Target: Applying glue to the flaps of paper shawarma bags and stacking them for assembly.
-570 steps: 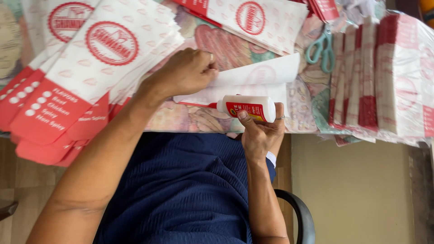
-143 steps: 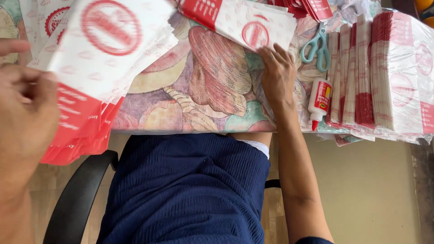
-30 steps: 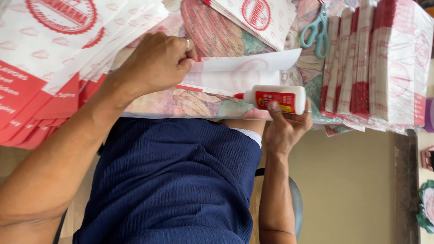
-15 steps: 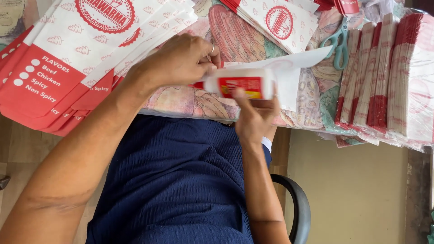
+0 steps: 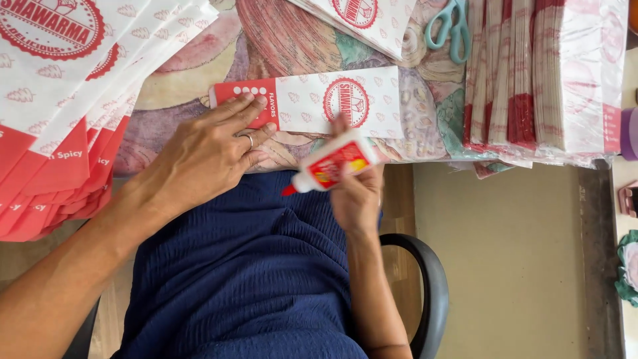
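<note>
**Glue bottle lifted off a folded paper sleeve**

In the head view, we see our left hand (image 5: pixel 206 149) lying flat, fingers spread, on the red end of a long paper sleeve (image 5: pixel 332 103), white with a red round emblem, which lies across the patterned tablecloth (image 5: pixel 199 80). The hand grips nothing; it only presses the sleeve down near the table's front edge. Our right hand (image 5: pixel 355 193) is closed around a white glue bottle (image 5: pixel 332 163) with a red label. The bottle is held on its side, its red nozzle pointing left, just off the sleeve's lower edge and over our blue-clad lap.

The sleeve looks already folded into its narrow form and lies closed and flat. We judge that the gluing of this piece is done or nearly so, since the nozzle is clear of the paper, though no glue line shows and we cannot tell whether the seam has set.

To the left, a fanned stack of flat sheets (image 5: pixel 73 86) in the same red and white print overlaps the table edge, and these look yet to be worked. To the right stand wrapped bundles (image 5: pixel 551 80) of the same paper, on edge in clear film. Teal scissors (image 5: pixel 448 26) lie near the top, beside a few more printed pieces (image 5: pixel 362 20). A black chair arm (image 5: pixel 425 279) curves below our right elbow.
</note>
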